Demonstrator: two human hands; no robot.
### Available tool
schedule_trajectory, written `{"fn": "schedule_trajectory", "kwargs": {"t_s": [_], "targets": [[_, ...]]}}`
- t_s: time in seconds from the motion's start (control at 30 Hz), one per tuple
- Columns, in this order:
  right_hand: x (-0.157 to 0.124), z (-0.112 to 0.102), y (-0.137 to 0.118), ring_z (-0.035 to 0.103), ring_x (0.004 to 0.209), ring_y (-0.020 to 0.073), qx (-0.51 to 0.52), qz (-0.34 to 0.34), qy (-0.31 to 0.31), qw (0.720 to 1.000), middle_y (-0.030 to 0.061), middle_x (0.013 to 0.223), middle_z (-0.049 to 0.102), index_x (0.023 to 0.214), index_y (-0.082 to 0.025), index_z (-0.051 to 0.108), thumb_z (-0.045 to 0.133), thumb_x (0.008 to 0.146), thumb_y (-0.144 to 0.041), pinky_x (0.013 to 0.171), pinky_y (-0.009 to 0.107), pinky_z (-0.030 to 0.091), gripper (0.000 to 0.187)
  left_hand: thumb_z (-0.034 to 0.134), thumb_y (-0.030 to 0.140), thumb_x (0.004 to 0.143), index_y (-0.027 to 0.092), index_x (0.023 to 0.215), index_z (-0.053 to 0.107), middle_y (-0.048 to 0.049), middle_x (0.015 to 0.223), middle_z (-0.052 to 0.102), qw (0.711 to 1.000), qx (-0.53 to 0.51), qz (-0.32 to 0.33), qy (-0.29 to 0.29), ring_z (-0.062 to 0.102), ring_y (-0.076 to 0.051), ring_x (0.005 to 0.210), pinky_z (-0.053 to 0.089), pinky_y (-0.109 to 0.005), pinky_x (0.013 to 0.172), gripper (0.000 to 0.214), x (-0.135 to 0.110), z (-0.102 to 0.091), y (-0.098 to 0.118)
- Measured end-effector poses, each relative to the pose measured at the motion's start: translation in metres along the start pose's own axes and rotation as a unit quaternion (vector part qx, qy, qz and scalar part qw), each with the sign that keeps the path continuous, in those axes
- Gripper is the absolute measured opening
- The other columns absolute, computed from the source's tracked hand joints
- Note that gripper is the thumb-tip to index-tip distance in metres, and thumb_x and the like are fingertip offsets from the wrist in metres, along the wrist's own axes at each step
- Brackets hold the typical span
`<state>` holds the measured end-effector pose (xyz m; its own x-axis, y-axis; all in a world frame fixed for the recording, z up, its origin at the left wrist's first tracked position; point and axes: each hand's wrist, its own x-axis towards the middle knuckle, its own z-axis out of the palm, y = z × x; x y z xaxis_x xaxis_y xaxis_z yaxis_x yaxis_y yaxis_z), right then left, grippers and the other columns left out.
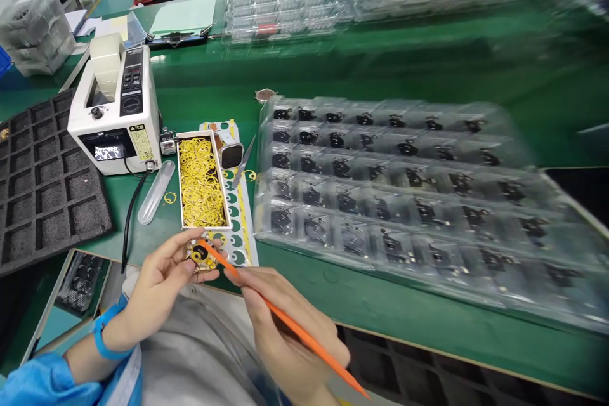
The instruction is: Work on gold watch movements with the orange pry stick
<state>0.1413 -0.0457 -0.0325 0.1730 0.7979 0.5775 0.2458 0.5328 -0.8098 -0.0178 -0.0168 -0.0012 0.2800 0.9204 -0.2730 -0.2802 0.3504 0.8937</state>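
My left hand (164,282) is closed around the edges of a small round circuit board (198,255) with yellow and black parts. In my right hand (290,323) is an orange plastic spudger (304,333), held like a pen. Its tip touches or hovers just over the board's top; I cannot tell which. Just beyond the board stands a white box (228,219) full of thin yellow ring-shaped pieces (202,181). Beside it lies a sheet (245,235) of yellow die-cut stickers, with tweezers (245,162) and a square watch-like item (231,155) on it.
A white tape dispenser (114,108) stands at left, its black cable running forward. A clear plastic tray (380,203) with many black parts covers the right side. A black foam tray (47,184) lies far left. More clear trays (285,0) sit behind.
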Motion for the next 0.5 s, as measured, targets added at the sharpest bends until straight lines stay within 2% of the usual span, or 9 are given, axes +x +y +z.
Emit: {"fn": "schedule_trajectory", "kwargs": {"t_s": [0.1, 0.23, 0.3, 0.4, 0.5], "targets": [[-0.005, 0.007, 0.003, 0.076, 0.082, 0.0221, -0.026, -0.034, -0.006, 0.999, 0.0054, 0.092, 0.079, 0.130, -0.027, 0.066, 0.059, 0.087, 0.001, 0.067, 0.036, 0.065, 0.052, 0.069, 0.034, 0.089, 0.025, 0.126, 0.068, -0.0085, 0.125, 0.073, 1.000, 0.011, -0.001, 0.009, 0.071, -0.027, 0.111, 0.062, -0.037, 0.090, 0.038, 0.001, 0.002, -0.001], [-0.011, 0.006, 0.009, 0.075, 0.093, 0.0253, -0.132, -0.168, -0.066, 0.975, 0.0139, 0.100, 0.079, 0.140, -0.013, 0.058, 0.054, 0.089, 0.003, 0.072, 0.036, 0.066, 0.054, 0.067, 0.033, 0.089, 0.024, 0.128, 0.066, -0.0097, 0.122, 0.075, 0.999, 0.029, -0.015, 0.013, 0.072, -0.028, 0.111, 0.062, -0.037, 0.088, 0.040, 0.004, 0.000, -0.004], [-0.010, 0.003, 0.010, 0.074, 0.096, 0.0267, -0.176, -0.218, -0.108, 0.954, 0.0168, 0.102, 0.078, 0.135, -0.006, 0.061, 0.049, 0.092, 0.002, 0.076, 0.036, 0.065, 0.046, 0.065, 0.032, 0.090, 0.024, 0.127, 0.067, -0.0095, 0.120, 0.076, 0.999, 0.033, -0.022, 0.012, 0.072, -0.028, 0.111, 0.062, -0.035, 0.087, 0.038, 0.006, -0.003, -0.005], [-0.003, -0.004, 0.011, 0.074, 0.094, 0.0273, -0.202, -0.249, -0.166, 0.932, 0.0185, 0.101, 0.078, 0.119, -0.004, 0.070, 0.046, 0.093, 0.002, 0.076, 0.037, 0.065, 0.035, 0.066, 0.031, 0.089, 0.023, 0.124, 0.069, -0.0087, 0.119, 0.076, 0.999, 0.035, -0.031, 0.008, 0.073, -0.027, 0.109, 0.062, -0.035, 0.085, 0.036, 0.008, -0.005, -0.005], [0.006, -0.015, 0.008, 0.073, 0.092, 0.0250, -0.177, -0.229, -0.177, 0.941, 0.0154, 0.097, 0.078, 0.111, -0.009, 0.072, 0.048, 0.093, 0.001, 0.074, 0.035, 0.064, 0.032, 0.071, 0.032, 0.085, 0.021, 0.117, 0.071, -0.0079, 0.113, 0.078, 0.999, 0.022, -0.035, 0.004, 0.076, -0.026, 0.101, 0.063, -0.034, 0.082, 0.034, 0.012, -0.006, -0.004]]}}
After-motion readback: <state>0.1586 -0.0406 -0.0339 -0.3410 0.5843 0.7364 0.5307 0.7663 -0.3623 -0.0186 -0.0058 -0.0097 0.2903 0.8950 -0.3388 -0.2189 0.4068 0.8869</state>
